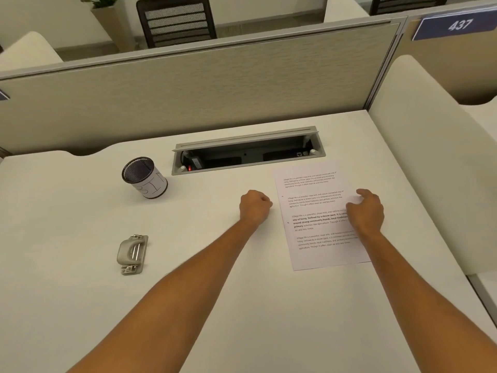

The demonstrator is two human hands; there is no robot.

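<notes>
On desk point(269, 305) | right hand point(368, 211) over sheet point(314, 200) "Village life" | cup point(150, 184) "BIN"

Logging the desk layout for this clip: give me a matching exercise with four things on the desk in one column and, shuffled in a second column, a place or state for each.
Things:
1. printed sheet
2. mesh cup
3. hole punch
4. cable hatch

Places or states:
A. lid raised, at the back of the desk
B. lies by itself on the near left
C. partly under the right hand
D. stands on the far left, with a paper label round it

Pairs: 1-C, 2-D, 3-B, 4-A.
</notes>
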